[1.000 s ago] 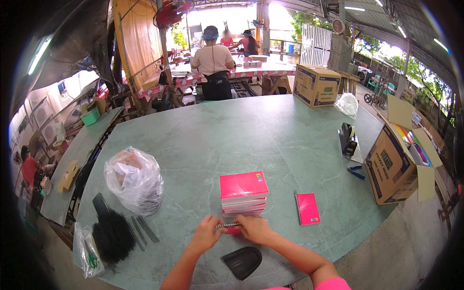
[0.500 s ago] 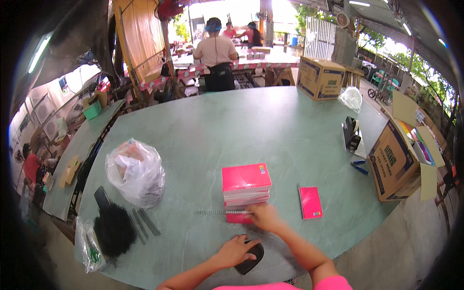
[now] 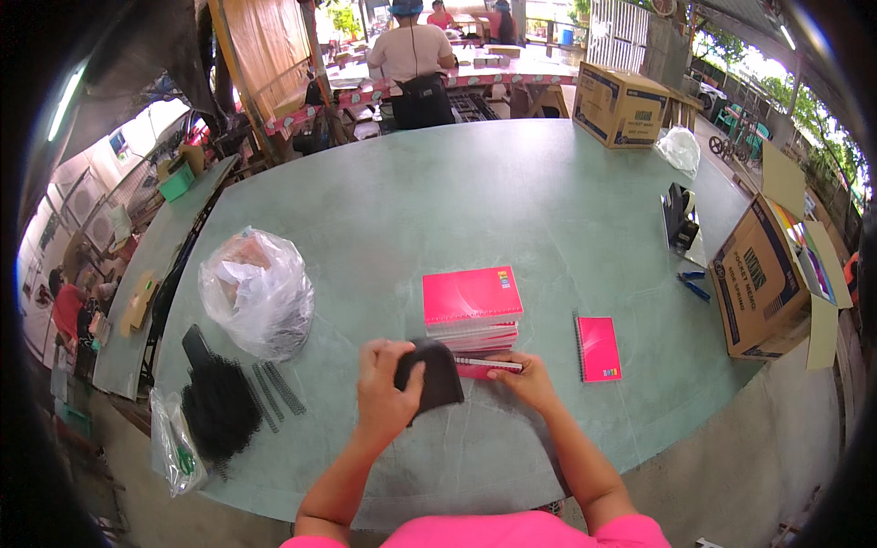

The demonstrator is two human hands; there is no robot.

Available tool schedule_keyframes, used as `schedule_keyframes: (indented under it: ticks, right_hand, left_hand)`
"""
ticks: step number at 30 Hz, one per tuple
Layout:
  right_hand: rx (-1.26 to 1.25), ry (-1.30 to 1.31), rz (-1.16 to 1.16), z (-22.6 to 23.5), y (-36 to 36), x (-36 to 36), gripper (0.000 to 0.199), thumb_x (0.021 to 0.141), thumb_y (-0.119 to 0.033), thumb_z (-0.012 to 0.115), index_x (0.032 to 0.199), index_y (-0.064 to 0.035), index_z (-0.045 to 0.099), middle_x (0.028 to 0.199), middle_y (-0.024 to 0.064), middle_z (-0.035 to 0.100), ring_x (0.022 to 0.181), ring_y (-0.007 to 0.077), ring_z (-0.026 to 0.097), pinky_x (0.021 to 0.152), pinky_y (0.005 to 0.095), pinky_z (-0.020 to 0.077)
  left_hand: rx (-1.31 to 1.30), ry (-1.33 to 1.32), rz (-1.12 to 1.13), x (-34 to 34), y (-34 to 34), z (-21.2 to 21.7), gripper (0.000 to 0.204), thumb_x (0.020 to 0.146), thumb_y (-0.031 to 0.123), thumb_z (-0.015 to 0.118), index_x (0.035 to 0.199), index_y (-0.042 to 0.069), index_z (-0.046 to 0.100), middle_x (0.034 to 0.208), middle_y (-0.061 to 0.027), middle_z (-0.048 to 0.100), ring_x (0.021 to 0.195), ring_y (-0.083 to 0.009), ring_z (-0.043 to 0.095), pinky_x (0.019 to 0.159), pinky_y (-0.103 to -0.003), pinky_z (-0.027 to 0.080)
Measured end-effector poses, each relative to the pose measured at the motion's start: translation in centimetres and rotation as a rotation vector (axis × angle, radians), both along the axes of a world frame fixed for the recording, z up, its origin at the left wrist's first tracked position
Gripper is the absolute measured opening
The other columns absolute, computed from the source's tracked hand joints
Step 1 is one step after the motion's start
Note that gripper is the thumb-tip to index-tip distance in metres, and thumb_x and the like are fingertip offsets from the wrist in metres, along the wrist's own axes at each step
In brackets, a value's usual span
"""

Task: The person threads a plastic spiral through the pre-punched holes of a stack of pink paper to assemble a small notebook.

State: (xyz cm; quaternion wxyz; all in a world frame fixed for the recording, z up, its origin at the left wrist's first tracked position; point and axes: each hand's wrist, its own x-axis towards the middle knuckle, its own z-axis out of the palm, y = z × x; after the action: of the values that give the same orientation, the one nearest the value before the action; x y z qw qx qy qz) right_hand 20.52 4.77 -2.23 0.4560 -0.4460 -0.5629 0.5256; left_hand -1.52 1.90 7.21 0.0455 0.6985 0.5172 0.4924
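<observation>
Under an open-sided shed roof, a large pale green desk (image 3: 512, 201) fills the view, with more benches at the far side where a person in a light shirt (image 3: 411, 55) sits facing away.

Counts:
- Cardboard boxes: two, one closed box (image 3: 619, 89) at the far right, one open box (image 3: 763, 283) on its side at the right edge.
- Clear plastic bags: three, a large one (image 3: 258, 290) left of centre, a small one (image 3: 175, 443) at the near left edge, another (image 3: 679, 148) far right.
- Pink notebook stack (image 3: 472, 310): one, near centre; the number of books in it cannot be told.
- Single pink notebook (image 3: 598, 348): one, lying flat just right of the stack.
- Black spiral bindings (image 3: 222, 406): one heap at near left, with a few loose ones beside it.
- Tape dispenser (image 3: 678, 217): one, right side. Blue pen (image 3: 694, 287): one, near it.

Hands: left hand (image 3: 385, 388) is raised just above the desk, its grip closed around a black cover sheet (image 3: 431, 373), thumb on top. Right hand (image 3: 525, 376) lies low, fingers pinching the near edge of a thin pink booklet (image 3: 489, 366) at the foot of the stack. Both forearms enter from the near edge, elbows bent.
</observation>
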Motion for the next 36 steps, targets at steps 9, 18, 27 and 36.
schedule_keyframes:
  ticks: [9, 18, 27, 36]
  right_hand:
    - [-0.066, -0.06, 0.053, -0.6, -0.6, -0.1, 0.024, 0.078, -0.008, 0.067, 0.1, -0.0018, 0.064, 0.089, 0.0041, 0.066, 0.082, 0.0093, 0.058, 0.075, 0.0245, 0.0454]
    - [0.021, -0.042, 0.159, -1.7, -0.6, -0.6, 0.026, 0.08, -0.009, 0.064, 0.104, -0.0011, 0.061, 0.091, 0.0067, 0.066, 0.083, 0.0108, 0.058, 0.076, 0.0271, 0.0464]
    - [-0.003, -0.064, 0.161, -2.9, -0.9, 0.3, 0.028, 0.08, 0.0, 0.056, 0.108, -0.0008, 0.059, 0.091, 0.0061, 0.066, 0.084, 0.01, 0.056, 0.077, 0.0265, 0.0458]
    - [0.007, 0.012, 0.128, -4.0, -1.2, -0.6, 0.029, 0.083, -0.007, 0.058, 0.111, -0.0045, 0.059, 0.097, 0.0067, 0.065, 0.088, 0.0092, 0.055, 0.079, 0.0251, 0.0441]
  left_hand:
    - [0.1, -0.055, 0.007, 1.4, 0.5, -1.2, 0.03, 0.072, 0.008, 0.065, 0.101, 0.012, 0.058, 0.086, -0.011, 0.052, 0.078, -0.0279, 0.054, 0.066, -0.036, 0.046]
    - [-0.015, 0.192, -0.137, 2.4, 0.9, -2.5, 0.026, 0.069, 0.006, 0.067, 0.094, 0.011, 0.063, 0.081, -0.0108, 0.054, 0.08, -0.0263, 0.056, 0.067, -0.036, 0.047]
    - [-0.005, 0.092, -0.176, 4.7, 0.9, -2.3, 0.028, 0.065, -0.002, 0.069, 0.091, 0.006, 0.063, 0.084, -0.0113, 0.054, 0.079, -0.0264, 0.055, 0.07, -0.033, 0.045]
    - [-0.436, 0.249, -0.507, 4.7, -0.3, -4.7, 0.022, 0.071, 0.015, 0.068, 0.091, 0.007, 0.063, 0.089, -0.0134, 0.055, 0.084, -0.0305, 0.055, 0.077, -0.037, 0.045]
